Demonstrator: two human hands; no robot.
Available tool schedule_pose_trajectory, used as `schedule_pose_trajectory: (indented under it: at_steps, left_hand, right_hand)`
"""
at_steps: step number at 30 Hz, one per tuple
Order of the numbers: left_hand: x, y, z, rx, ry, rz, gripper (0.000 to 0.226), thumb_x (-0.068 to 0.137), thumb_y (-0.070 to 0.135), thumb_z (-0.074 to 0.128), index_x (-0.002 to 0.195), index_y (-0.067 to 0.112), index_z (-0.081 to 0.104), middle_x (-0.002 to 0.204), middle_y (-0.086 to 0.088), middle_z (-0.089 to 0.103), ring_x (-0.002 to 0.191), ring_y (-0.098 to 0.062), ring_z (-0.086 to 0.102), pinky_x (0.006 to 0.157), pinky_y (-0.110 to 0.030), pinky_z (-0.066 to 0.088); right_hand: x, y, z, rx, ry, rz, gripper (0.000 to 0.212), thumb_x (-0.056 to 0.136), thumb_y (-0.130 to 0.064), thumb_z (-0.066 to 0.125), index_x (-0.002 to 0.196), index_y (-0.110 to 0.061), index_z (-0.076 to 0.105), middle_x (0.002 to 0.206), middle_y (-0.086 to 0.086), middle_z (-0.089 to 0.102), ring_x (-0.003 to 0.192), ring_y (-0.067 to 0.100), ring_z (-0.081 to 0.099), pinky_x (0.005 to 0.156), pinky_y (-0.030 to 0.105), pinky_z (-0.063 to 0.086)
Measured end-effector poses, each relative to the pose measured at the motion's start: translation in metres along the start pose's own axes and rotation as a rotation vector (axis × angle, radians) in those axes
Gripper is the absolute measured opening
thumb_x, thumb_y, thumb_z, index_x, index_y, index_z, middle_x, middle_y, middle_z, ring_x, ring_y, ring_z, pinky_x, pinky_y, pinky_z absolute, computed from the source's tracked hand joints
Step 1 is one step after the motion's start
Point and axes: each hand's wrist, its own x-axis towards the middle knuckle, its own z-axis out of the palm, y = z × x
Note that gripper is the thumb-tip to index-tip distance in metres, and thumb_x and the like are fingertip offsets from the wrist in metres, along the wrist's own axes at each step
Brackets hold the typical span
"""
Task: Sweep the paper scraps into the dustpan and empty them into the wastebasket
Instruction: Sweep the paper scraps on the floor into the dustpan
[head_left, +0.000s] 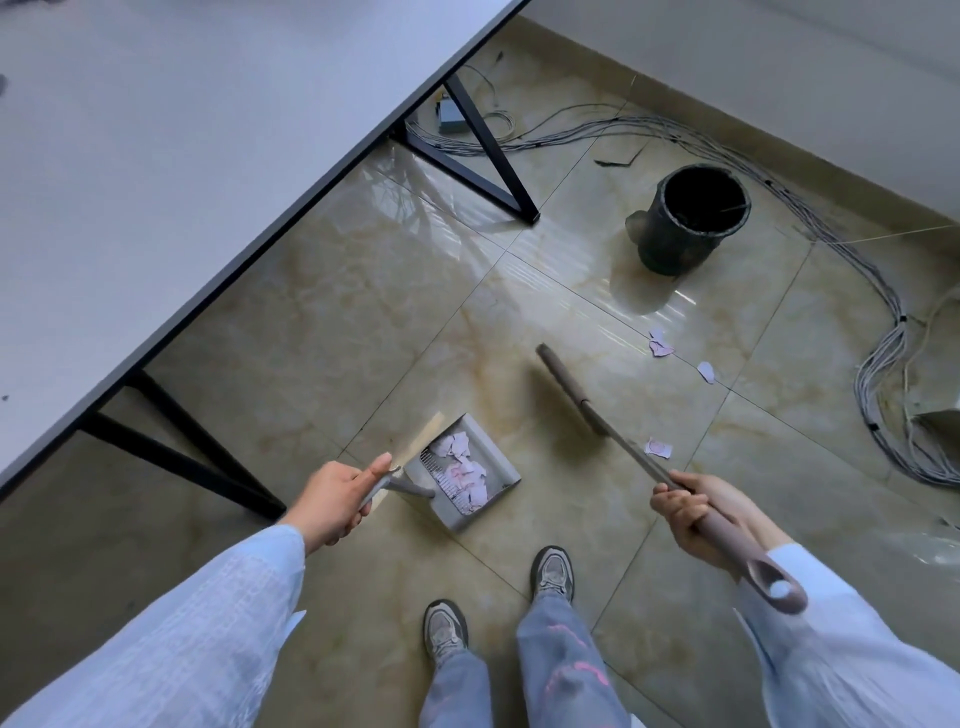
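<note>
My left hand (335, 499) grips the handle of a grey dustpan (498, 467) that sits low over the tiled floor, with several pale pink paper scraps (462, 467) inside it. My right hand (693, 506) holds the brown handle of a broom (569, 387), whose head is to the right of the dustpan and looks blurred. Loose paper scraps lie on the floor: one (658, 447) beside the broom handle, a small cluster (660, 344) further out, and another (706, 372) to its right. A dark round wastebasket (675, 239) stands open beyond them.
A white table (156, 156) with black angled legs (498, 182) fills the left side. A thick bundle of grey cables (883, 364) runs along the floor at the right and back. My two shoes (498, 603) stand just behind the dustpan.
</note>
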Motion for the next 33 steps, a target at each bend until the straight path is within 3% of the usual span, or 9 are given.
schedule_pose_trajectory:
  at_steps: [7, 14, 20, 26, 33]
  left_hand:
    - [-0.006, -0.028, -0.020, 0.031, 0.005, -0.035, 0.061, 0.090, 0.057, 0.051, 0.051, 0.010, 0.050, 0.035, -0.002, 0.043, 0.030, -0.018, 0.035, 0.038, -0.021, 0.030]
    - [-0.003, -0.031, -0.018, 0.022, -0.003, -0.039, 0.062, 0.090, 0.057, 0.051, 0.050, 0.010, 0.051, 0.035, -0.003, 0.044, 0.029, -0.018, 0.035, 0.038, -0.020, 0.031]
    - [0.001, -0.027, -0.019, 0.005, -0.003, -0.044, 0.062, 0.090, 0.057, 0.051, 0.051, 0.009, 0.050, 0.034, -0.002, 0.043, 0.029, -0.017, 0.034, 0.040, -0.021, 0.030]
    - [0.006, -0.011, -0.015, 0.018, 0.017, -0.010, 0.063, 0.089, 0.057, 0.052, 0.048, 0.009, 0.049, 0.036, -0.005, 0.042, 0.030, -0.017, 0.033, 0.038, -0.020, 0.029]
    - [0.012, 0.068, 0.024, 0.030, -0.015, 0.092, 0.062, 0.091, 0.052, 0.054, 0.046, 0.010, 0.048, 0.033, -0.004, 0.041, 0.028, -0.017, 0.032, 0.037, -0.019, 0.028]
  right_hand:
    - [0.034, 0.000, 0.010, -0.036, 0.098, -0.056, 0.038, 0.100, -0.033, 0.030, 0.067, -0.013, 0.033, 0.032, 0.001, 0.033, 0.015, 0.006, 0.032, 0.018, 0.010, 0.023]
    - [0.070, 0.067, 0.011, -0.152, 0.147, 0.038, 0.042, 0.099, -0.031, 0.026, 0.062, -0.012, 0.030, 0.029, 0.002, 0.030, 0.013, 0.009, 0.029, 0.019, 0.006, 0.020]
    - [0.066, 0.103, 0.010, -0.106, 0.072, 0.173, 0.038, 0.097, -0.030, 0.033, 0.065, -0.009, 0.036, 0.032, 0.004, 0.032, 0.014, 0.010, 0.029, 0.021, 0.006, 0.024]
    - [0.035, 0.094, 0.007, -0.001, -0.066, 0.198, 0.020, 0.079, -0.016, 0.046, 0.065, -0.002, 0.044, 0.037, 0.004, 0.034, 0.015, 0.010, 0.033, 0.016, 0.012, 0.025]
    - [-0.022, 0.038, -0.029, 0.095, -0.067, 0.015, 0.024, 0.085, -0.022, 0.042, 0.068, -0.005, 0.040, 0.035, 0.003, 0.032, 0.014, 0.009, 0.031, 0.014, 0.013, 0.021]
